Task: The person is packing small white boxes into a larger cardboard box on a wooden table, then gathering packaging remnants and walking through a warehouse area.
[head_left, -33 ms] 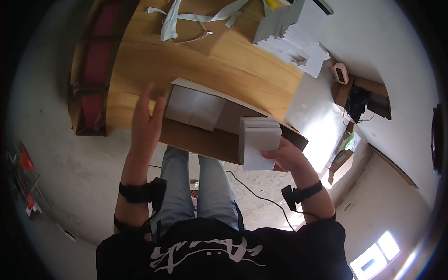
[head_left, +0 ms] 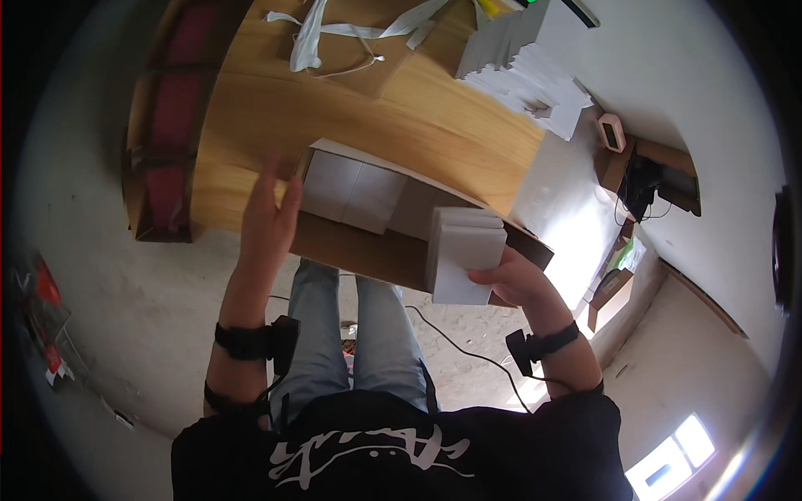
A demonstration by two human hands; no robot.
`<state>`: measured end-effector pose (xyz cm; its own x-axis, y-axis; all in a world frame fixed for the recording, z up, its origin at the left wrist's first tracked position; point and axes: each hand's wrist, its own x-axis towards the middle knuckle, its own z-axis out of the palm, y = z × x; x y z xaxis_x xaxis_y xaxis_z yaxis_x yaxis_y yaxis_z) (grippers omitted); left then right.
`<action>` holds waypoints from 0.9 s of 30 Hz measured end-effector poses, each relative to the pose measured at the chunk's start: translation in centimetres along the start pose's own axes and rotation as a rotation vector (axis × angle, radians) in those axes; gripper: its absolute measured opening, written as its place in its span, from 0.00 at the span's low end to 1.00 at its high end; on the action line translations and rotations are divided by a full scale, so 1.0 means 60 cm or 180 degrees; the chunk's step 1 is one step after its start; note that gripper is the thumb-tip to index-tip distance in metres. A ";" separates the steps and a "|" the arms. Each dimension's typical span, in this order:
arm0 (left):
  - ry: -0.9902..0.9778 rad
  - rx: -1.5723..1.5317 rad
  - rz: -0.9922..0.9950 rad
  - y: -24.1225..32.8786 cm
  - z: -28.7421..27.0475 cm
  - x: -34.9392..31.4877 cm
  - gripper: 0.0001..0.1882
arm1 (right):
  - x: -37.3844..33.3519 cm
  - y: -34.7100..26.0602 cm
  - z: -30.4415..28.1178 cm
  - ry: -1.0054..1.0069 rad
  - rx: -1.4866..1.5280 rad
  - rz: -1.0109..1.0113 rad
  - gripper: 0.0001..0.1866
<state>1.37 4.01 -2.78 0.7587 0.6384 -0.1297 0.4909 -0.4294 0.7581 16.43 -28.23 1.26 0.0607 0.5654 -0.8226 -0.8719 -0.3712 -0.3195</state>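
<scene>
A long open cardboard box lies slanted in front of me at the table's near edge. White flat pieces stand in its left part, side by side against the far wall. My right hand is closed round a stack of white cards or thin white boxes, with the thumb on the near face. That stack is upright over the right part of the box. My left hand is beside the box's left end, fingers apart and slightly blurred, holding nothing. Whether it touches the box edge I cannot tell.
A wooden table carries white plastic strips on a cardboard piece and a tall stack of white sheets or flat boxes at the far right. A divided cardboard tray with red-pink compartments stands left. A dark cable crosses the floor.
My left hand has shifted very slightly to the right, with its fingertips blurred. The box, the right hand and its stack look almost the same.
</scene>
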 end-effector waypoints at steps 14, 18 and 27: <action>-0.0600 -0.0749 -0.0426 -0.006 0.017 -0.015 0.19 | 0.033 0.024 0.022 -0.0099 0.1160 0.0644 0.26; -0.0649 -0.0815 -0.0443 -0.007 0.019 -0.015 0.20 | 0.122 0.031 -0.026 0.0623 0.1151 0.0426 0.26; -0.0692 -0.0733 -0.0616 -0.002 0.011 -0.020 0.21 | 0.228 0.055 -0.070 0.0937 -0.0295 0.1324 0.20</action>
<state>0.71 2.89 -3.11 0.7466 0.5325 -0.3988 0.5438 -0.1432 0.8269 16.41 -24.82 -13.00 -0.1363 0.1299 -0.9821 -0.8054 -0.5918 0.0335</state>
